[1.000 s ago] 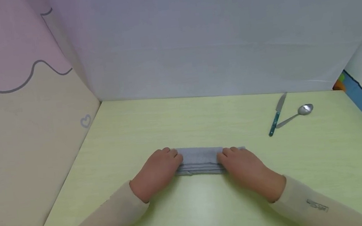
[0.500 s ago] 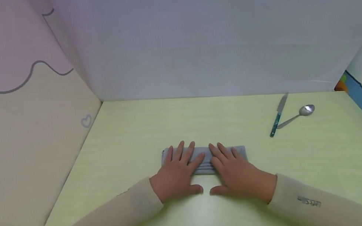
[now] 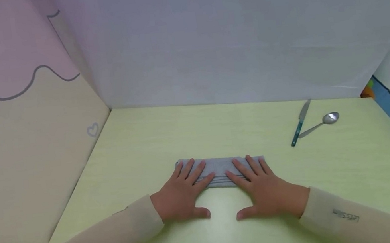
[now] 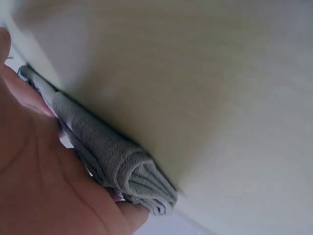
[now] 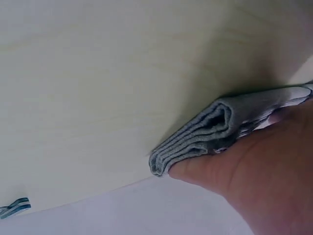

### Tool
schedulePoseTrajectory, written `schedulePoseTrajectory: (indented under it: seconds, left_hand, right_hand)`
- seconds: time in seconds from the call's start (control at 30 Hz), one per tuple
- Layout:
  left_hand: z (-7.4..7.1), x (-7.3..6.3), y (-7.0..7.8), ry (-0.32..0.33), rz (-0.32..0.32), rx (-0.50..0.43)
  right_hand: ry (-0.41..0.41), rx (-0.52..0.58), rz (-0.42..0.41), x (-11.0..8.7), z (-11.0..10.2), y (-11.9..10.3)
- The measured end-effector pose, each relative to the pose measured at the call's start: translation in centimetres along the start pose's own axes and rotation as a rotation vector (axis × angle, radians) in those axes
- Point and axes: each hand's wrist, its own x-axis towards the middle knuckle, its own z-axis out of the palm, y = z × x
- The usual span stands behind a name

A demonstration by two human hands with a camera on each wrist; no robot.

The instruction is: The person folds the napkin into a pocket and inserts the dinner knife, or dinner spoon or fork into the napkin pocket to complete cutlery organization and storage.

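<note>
A grey cloth (image 3: 220, 166), folded into a narrow strip of several layers, lies flat on the table in front of me. On its left part rests my left hand (image 3: 180, 197), fingers straight and spread, thumb pointing inward over the tabletop. My right hand (image 3: 268, 191) presses the right part the same way, with its fingers fanned out. Between the hands the cloth's middle shows. In the left wrist view the folded end of the cloth (image 4: 105, 142) lies under the fingers. The right wrist view shows the stacked layers of the cloth (image 5: 205, 129) at the other end.
At the back right of the pale yellow-green table (image 3: 167, 132) lies a knife (image 3: 301, 123) with a teal handle. Beside it a metal spoon (image 3: 330, 118) points right, its handle end at the knife. A grey-white sheet (image 3: 208, 47) rises behind the table, with a printed panel at left.
Both hands have let go of the cloth's edges and spread flat on top of it. Over the last half second they have slid apart, the left to the left, the right to the right.
</note>
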Motion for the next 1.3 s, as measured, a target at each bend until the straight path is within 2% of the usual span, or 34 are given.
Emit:
schedulePoseTrajectory:
  seconds: [0.1, 0.2, 0.4, 0.53, 0.7, 0.8, 1.0, 1.2, 1.3]
  left_hand:
    - [-0.8, -0.1, 0.1, 0.03, -0.027, -0.023]
    - [-0.8, 0.0, 0.2, 0.049, -0.048, -0.017]
    - [0.0, 0.0, -0.3, 0.019, -0.027, 0.039]
    - [-0.2, -0.2, -0.5, 0.01, -0.007, 0.001]
    - [-1.1, -0.3, -1.1, 0.076, 0.01, -0.017]
    - [-1.4, -0.5, -1.7, 0.131, 0.017, 0.014]
    - [-1.3, -2.2, -2.4, 0.2, 0.025, 0.02]
    - [-0.5, -4.4, -2.5, 0.144, 0.016, -0.043]
    - [-0.1, -4.6, -2.6, 0.163, 0.02, -0.052]
  right_hand:
    - [0.027, 0.014, 0.027, -0.1, -0.3, 0.2]
    - [0.043, 0.015, 0.053, -0.2, 0.2, 0.5]
    - [0.05, -0.02, 0.057, -0.6, 1.3, 0.8]
    - [0.063, -0.03, 0.039, -0.5, 1.1, 0.6]
    - [0.065, 0.021, 0.021, -0.3, 0.3, 0.5]
    - [0.065, 0.024, 0.01, -0.4, 0.2, 0.7]
    - [0.088, 0.006, -0.02, -1.4, 0.4, 0.8]
    - [0.066, -0.036, -0.031, -2.6, 0.9, 1.4]
    - [0.073, -0.029, -0.046, -2.9, 0.9, 1.9]
